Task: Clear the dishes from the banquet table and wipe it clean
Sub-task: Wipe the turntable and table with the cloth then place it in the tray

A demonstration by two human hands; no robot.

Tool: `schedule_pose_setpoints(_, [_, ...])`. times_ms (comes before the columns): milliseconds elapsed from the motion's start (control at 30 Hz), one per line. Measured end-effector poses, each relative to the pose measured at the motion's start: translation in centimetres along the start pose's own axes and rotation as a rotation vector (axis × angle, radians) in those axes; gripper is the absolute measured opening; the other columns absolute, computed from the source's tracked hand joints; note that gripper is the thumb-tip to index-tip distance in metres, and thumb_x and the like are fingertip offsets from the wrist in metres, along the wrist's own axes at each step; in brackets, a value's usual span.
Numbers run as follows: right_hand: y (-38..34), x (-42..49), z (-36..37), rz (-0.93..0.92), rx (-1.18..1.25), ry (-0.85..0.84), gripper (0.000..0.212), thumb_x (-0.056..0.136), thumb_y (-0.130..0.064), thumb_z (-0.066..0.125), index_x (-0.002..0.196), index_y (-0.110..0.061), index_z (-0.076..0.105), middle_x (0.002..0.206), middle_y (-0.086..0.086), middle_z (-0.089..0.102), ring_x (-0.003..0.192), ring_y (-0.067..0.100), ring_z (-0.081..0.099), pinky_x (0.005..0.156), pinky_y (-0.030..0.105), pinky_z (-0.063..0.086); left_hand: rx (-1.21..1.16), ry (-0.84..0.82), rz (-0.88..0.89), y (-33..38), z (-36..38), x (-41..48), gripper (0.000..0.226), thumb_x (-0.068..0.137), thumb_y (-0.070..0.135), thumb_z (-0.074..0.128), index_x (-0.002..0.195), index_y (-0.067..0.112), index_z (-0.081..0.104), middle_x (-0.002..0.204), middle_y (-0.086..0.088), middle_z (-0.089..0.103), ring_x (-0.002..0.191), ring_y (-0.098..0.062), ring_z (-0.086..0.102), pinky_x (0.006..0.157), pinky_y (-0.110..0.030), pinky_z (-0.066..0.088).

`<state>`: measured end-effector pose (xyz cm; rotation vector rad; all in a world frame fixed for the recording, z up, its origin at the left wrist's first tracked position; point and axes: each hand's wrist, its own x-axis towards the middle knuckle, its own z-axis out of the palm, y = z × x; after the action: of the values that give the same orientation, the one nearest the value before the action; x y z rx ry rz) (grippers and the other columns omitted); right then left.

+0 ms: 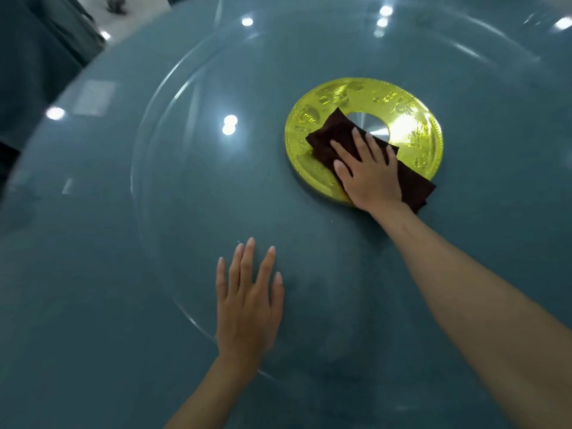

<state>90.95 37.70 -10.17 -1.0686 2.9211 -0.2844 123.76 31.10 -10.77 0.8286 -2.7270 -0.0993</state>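
**Right hand wiping the gold centre of a round teal desk with a dark cloth**

The view looks down from head height onto a large, round, glossy teal desk [62, 274]. A wide, clear glass turntable [133, 181] lies on top of it, and its thin rim curves across the left and lower parts of the view.

At the middle of the glass is a flat, shiny gold disc with embossed patterns [418, 144]. A smaller plain silver circle [370, 122] is at its centre.

A dark brown, folded, rectangular cloth [334, 133] lies slantwise across the near left part of the gold disc. Its far corner reaches the edge of the silver circle, and its near end hangs past the gold rim onto the glass.

The right hand [370, 178] lies flat on top of the cloth with its palm down. Its fingers are straight and slightly spread, pressing the cloth against the disc. The bare forearm stretches in from the lower right.

The left hand [247, 308] rests palm down on the glass, nearer the viewer and well apart from the cloth. Its fingers are straight and fanned, and it holds nothing.

Round white reflections of ceiling lights [229, 125] dot the glass. Beyond the far left edge of the desk are dark, blurred shapes and a patch of pale floor [102, 13].
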Motion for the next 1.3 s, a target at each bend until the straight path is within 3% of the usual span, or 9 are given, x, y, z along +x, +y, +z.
schedule_pose_setpoints(200, [-2.0, -9.5, 0.4, -0.090, -0.057, 0.048, 0.050, 0.108, -0.052, 0.029, 0.157, -0.046, 0.033, 0.170, 0.000, 0.023, 0.156, 0.026, 0.024, 0.121, 0.058, 0.021, -0.054, 0.005, -0.079, 3.2, -0.7, -1.4, 0.048, 0.109, 0.036, 0.045, 0.153, 0.016, 0.048, 0.166, -0.015, 0.033, 0.158, -0.031, 0.022, 0.125, -0.056, 0.024])
schedule_pose_setpoints(433, [-4.1, -27.4, -1.3, -0.128, -0.065, -0.008, 0.052, 0.109, -0.051, 0.034, 0.160, -0.045, 0.025, 0.172, 0.000, 0.014, 0.159, 0.023, 0.014, 0.122, 0.058, 0.021, -0.443, 0.091, -0.231, 4.9, -2.7, -2.2, 0.043, 0.105, 0.018, 0.045, 0.148, 0.015, 0.047, 0.163, -0.006, 0.037, 0.158, -0.025, 0.021, 0.129, -0.051, 0.014])
schedule_pose_setpoints(633, [-4.9, -37.5, -1.7, -0.063, -0.072, -0.054, 0.054, 0.109, -0.049, 0.036, 0.161, -0.042, 0.024, 0.173, 0.001, 0.011, 0.159, 0.027, 0.011, 0.121, 0.060, 0.025, -0.249, 0.111, -0.169, -1.8, -2.9, 3.5, 0.041, 0.103, 0.027, 0.044, 0.140, 0.012, 0.054, 0.156, -0.015, 0.045, 0.153, -0.036, 0.031, 0.126, -0.053, 0.020])
schedule_pose_setpoints(833, [-3.2, -34.1, -1.7, -0.048, -0.076, -0.049, 0.054, 0.109, -0.053, 0.033, 0.161, -0.045, 0.021, 0.173, -0.002, 0.009, 0.160, 0.024, 0.010, 0.123, 0.057, 0.022, -0.106, 0.081, -0.052, -7.8, -0.9, 5.3, 0.043, 0.107, 0.024, 0.036, 0.141, 0.008, 0.056, 0.155, -0.020, 0.048, 0.150, -0.039, 0.036, 0.124, -0.058, 0.024])
schedule_pose_setpoints(1133, [-2.1, -16.9, 0.5, 0.061, -0.086, 0.074, 0.052, 0.109, -0.055, 0.028, 0.159, -0.045, 0.029, 0.171, 0.001, 0.022, 0.156, 0.028, 0.024, 0.122, 0.058, 0.020, -0.104, 0.078, -0.075, -6.4, -0.2, 3.0, 0.038, 0.109, 0.020, 0.035, 0.138, 0.010, 0.057, 0.155, -0.013, 0.049, 0.147, -0.032, 0.043, 0.125, -0.051, 0.026])
schedule_pose_setpoints(1300, [-1.9, -7.8, 0.9, 0.044, -0.037, 0.042, 0.053, 0.106, -0.058, 0.023, 0.158, -0.048, 0.027, 0.171, 0.000, 0.019, 0.157, 0.027, 0.020, 0.124, 0.058, 0.016, -0.096, 0.058, -0.109, -5.4, -0.1, 2.1, 0.042, 0.108, 0.019, 0.033, 0.141, 0.012, 0.059, 0.158, -0.013, 0.047, 0.149, -0.031, 0.040, 0.125, -0.052, 0.026])
